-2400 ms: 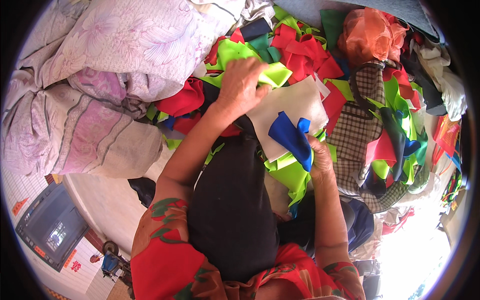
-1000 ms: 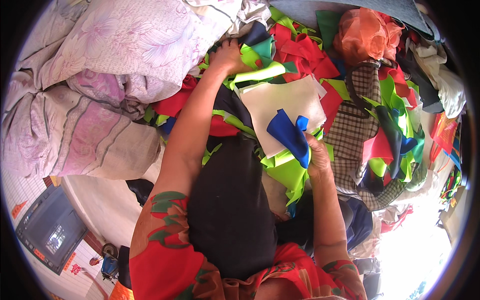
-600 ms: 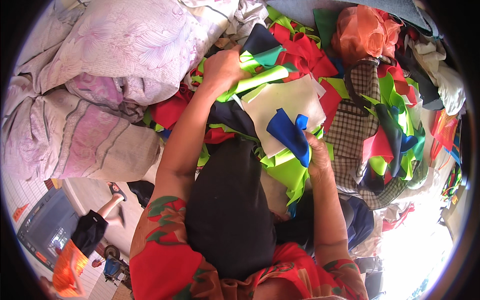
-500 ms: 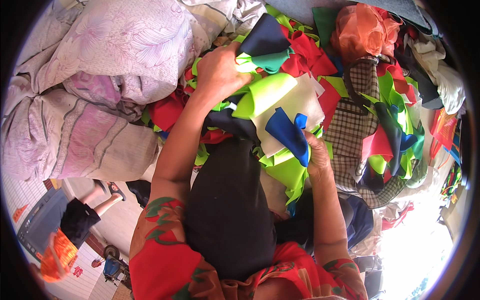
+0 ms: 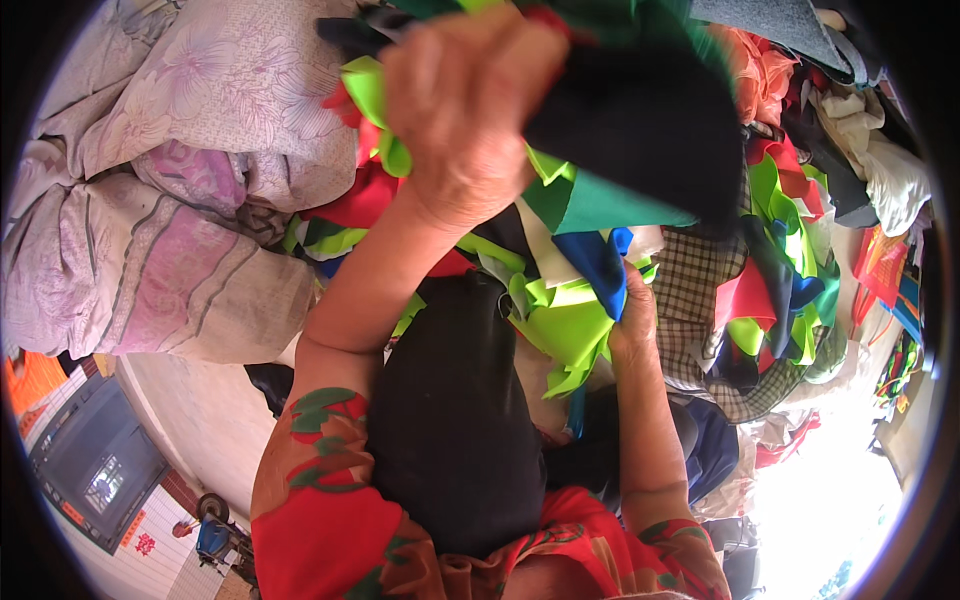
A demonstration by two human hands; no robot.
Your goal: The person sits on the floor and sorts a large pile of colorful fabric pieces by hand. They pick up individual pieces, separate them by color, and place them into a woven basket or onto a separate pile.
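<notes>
Pinching blue scrap (image 5: 602,268) by its edge in right hand (image 5: 636,312) beside lime scraps (image 5: 565,335), likely leaving the rest free, while clamping black scrap (image 5: 645,135) and green scrap (image 5: 612,205) in left hand (image 5: 470,115) over pile (image 5: 368,200).

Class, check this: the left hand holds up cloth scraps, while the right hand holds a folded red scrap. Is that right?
One error: the head view shows the folded scrap in the right hand is blue, not red. The left hand does hold up cloth scraps.
</notes>
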